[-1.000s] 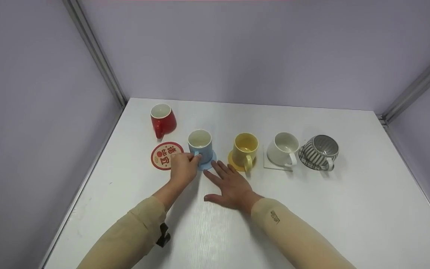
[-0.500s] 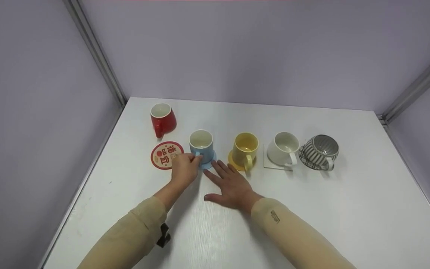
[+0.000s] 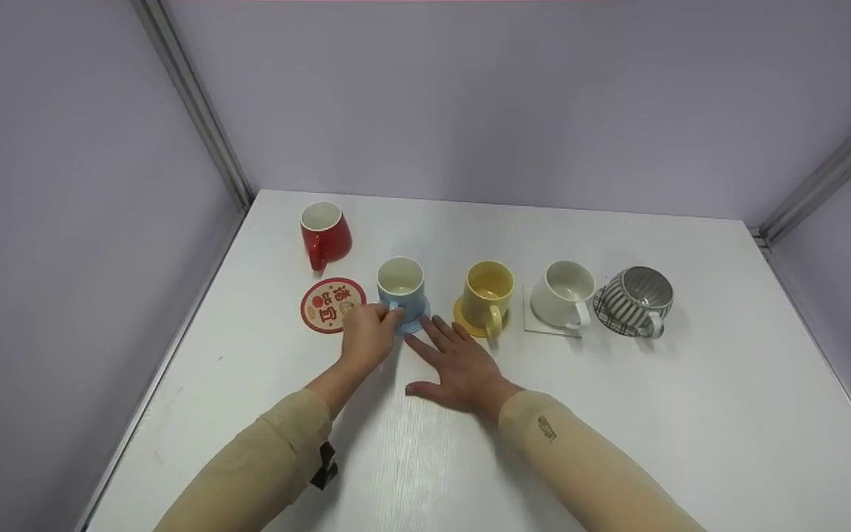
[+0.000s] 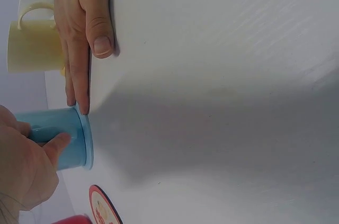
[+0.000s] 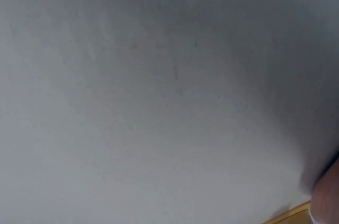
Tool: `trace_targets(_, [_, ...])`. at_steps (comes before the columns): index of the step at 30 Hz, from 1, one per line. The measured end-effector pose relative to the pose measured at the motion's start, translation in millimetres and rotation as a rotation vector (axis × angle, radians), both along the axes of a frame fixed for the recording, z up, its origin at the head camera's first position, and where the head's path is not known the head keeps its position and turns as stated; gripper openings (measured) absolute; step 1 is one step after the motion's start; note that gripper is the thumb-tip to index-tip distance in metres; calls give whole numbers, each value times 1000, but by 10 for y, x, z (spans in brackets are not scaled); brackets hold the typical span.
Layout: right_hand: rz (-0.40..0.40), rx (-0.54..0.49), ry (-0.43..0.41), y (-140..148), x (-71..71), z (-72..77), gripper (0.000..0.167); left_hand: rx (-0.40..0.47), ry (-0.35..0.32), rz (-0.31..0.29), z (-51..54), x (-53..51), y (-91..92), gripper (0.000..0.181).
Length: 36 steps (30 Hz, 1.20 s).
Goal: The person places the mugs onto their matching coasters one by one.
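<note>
By its handle, my left hand (image 3: pixel 368 336) pinches a light blue mug (image 3: pixel 409 301), which stands upright on a round blue coaster (image 3: pixel 414 325). In the left wrist view the thumb and fingers close round that handle, and the mug's base (image 4: pixel 79 144) sits over the coaster. Flat on the table, my right hand (image 3: pixel 462 369) has its fingers spread, with fingertips touching the front edge of the blue coaster. The right wrist view holds mostly bare table, with a bit of the hand (image 5: pixel 326 197) at the lower right.
A red mug (image 3: pixel 333 240) stands behind a round red-rimmed coaster (image 3: pixel 322 307) at the left. To the right stand a yellow mug (image 3: pixel 483 303) on a yellow coaster, a white mug (image 3: pixel 552 299) on a square one, and a striped mug (image 3: pixel 625 307) on a plaid one.
The blue mug has shifted slightly to the right on its coaster, with my left hand moving along. My right hand stays in place.
</note>
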State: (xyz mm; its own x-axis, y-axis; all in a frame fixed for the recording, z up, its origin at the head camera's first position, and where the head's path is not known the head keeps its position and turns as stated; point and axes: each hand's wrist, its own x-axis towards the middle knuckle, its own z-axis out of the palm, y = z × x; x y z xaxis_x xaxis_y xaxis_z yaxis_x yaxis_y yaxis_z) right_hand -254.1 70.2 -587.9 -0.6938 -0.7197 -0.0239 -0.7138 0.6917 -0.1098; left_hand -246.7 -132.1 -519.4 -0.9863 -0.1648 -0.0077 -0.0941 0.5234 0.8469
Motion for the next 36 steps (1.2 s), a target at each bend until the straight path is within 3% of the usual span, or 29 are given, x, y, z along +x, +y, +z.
trace_targets(14, [16, -5, 4, -25, 14, 21, 91, -11, 35, 1, 1, 29, -38, 36])
trace_targets(21, [16, 24, 27, -51, 14, 32, 90, -46, 95, -1, 8, 42, -57, 40])
trace_targets(31, [13, 25, 24, -50, 4, 39, 92, -27, 54, 23, 6, 30, -52, 31])
trace_targets(36, [-3, 39, 14, -14, 20, 46, 92, 25, -1, 16, -1, 18, -14, 27])
